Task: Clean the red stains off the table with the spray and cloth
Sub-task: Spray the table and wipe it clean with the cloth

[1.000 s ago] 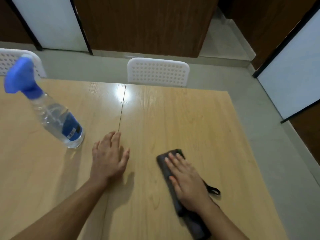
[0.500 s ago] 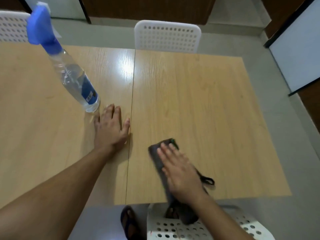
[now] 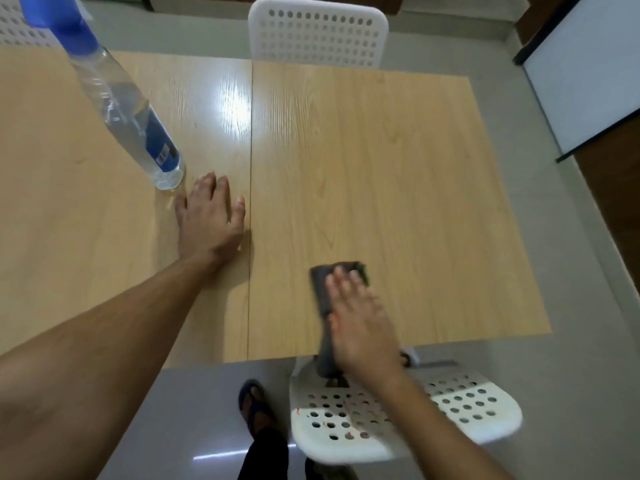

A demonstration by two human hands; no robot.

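Note:
A dark grey cloth (image 3: 323, 289) lies on the light wooden table (image 3: 398, 188), close to its near edge, with its lower end hanging over that edge. My right hand (image 3: 360, 323) presses flat on the cloth, fingers together. My left hand (image 3: 207, 220) rests palm-down on the tabletop beside the seam between the two table halves, fingers apart and holding nothing. A clear spray bottle (image 3: 128, 112) with a blue nozzle and blue label stands just beyond my left hand. No red stain shows on the wood.
A white perforated chair (image 3: 318, 32) stands at the far side of the table. Another white chair seat (image 3: 398, 417) sits below the near edge under my right arm. My sandalled foot (image 3: 256, 407) stands on the grey floor. A whiteboard panel (image 3: 585, 64) is at the right.
The view has tilted downward, bringing the near table edge, chair seat and foot into sight. My right hand has slid the cloth toward the near edge. My left hand stays planted.

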